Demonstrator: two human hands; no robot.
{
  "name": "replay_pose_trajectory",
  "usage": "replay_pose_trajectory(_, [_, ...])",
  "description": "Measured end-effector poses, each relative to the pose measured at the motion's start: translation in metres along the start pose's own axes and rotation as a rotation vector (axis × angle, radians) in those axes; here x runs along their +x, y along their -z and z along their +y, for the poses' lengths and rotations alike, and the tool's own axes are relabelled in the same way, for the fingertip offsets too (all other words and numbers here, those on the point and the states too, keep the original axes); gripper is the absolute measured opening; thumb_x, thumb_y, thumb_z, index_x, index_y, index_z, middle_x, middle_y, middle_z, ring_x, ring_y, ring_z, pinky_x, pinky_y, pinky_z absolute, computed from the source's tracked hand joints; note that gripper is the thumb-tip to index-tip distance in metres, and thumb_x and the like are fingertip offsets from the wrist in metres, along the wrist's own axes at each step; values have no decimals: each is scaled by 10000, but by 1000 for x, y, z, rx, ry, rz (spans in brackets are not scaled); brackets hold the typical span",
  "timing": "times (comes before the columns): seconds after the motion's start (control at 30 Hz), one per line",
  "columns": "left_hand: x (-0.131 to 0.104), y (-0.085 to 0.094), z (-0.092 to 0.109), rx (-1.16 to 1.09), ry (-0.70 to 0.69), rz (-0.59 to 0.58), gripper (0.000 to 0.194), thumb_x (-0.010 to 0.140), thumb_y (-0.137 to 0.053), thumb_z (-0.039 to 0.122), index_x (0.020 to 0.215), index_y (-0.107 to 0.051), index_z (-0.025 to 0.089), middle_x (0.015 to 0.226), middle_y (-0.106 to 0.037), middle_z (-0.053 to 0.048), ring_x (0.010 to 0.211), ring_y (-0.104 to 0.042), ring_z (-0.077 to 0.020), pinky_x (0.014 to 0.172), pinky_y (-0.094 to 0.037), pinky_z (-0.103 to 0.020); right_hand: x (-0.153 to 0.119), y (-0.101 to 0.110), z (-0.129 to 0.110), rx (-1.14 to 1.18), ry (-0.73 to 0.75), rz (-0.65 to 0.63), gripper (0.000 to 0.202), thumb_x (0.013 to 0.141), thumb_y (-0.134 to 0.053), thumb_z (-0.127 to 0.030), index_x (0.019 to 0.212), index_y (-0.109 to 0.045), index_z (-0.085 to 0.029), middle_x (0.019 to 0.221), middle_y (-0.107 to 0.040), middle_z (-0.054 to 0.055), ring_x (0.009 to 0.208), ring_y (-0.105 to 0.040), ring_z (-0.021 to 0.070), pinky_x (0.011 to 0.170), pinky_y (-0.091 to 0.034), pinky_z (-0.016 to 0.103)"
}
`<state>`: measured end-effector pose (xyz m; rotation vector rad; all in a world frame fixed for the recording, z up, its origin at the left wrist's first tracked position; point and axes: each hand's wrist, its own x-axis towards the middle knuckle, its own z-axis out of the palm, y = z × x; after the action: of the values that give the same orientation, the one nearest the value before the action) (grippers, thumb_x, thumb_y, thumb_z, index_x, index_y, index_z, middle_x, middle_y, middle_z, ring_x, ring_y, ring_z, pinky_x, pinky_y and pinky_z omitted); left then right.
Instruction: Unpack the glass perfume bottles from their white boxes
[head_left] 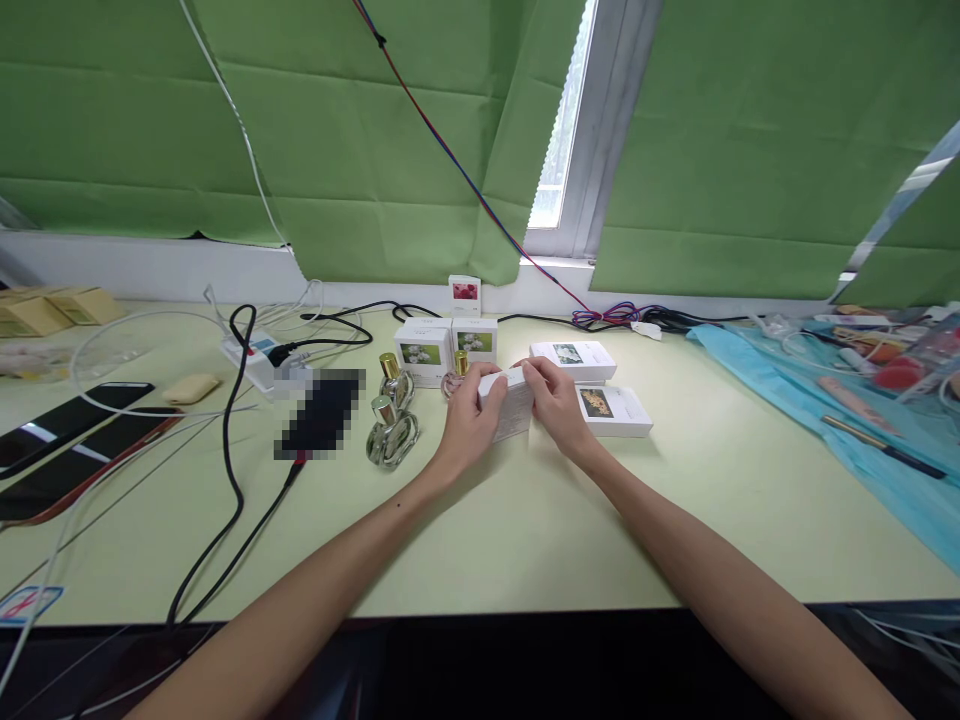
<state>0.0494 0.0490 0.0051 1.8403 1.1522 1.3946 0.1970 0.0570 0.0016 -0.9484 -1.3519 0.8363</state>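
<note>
Between my two hands, over the middle of the table, is a small white box (514, 408) with fine print on the side facing me. My left hand (471, 412) grips its left end, thumb on the near side. The right end is held by my right hand (555, 400), its fingertips at the top edge. Just left stand glass perfume bottles with gold caps: a front bottle (392, 436), one behind it (396, 382) and a pinkish bottle (452, 381) partly hidden by my left hand. Two flat white boxes, a near box (626, 412) and a far box (592, 360), lie right of my hands.
White boxes with flower pictures (425, 355) stand behind the bottles. A power strip (259, 362), cables, a pixelated dark device (321, 412) and phones (71, 455) occupy the left. Blue plastic sheeting (795, 400) with clutter covers the right; a pen (881, 446) lies there.
</note>
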Motion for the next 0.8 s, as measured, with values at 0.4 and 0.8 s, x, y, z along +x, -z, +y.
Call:
replay_pose_trajectory(0.4, [0,1,0,7,2,-6,234,992,-494,445,1022,-580,229,990,-652,-21,867,-572,-176,728,-432,-299,0,0,-2,-75,65,-16,327,932,-553,-535,862,-596,-219,841,-605,17,765,-540,168,686,-427,298])
replay_pose_trajectory(0.8, [0,1,0,5,-4,-13,214,988,-496,429,1011,-573,231,996,-651,-23,880,-580,-179,757,-448,-304,0,1,0,-93,60,-30,312,936,-553,-524,907,-619,-220,885,-614,27,809,-544,178,694,-421,306])
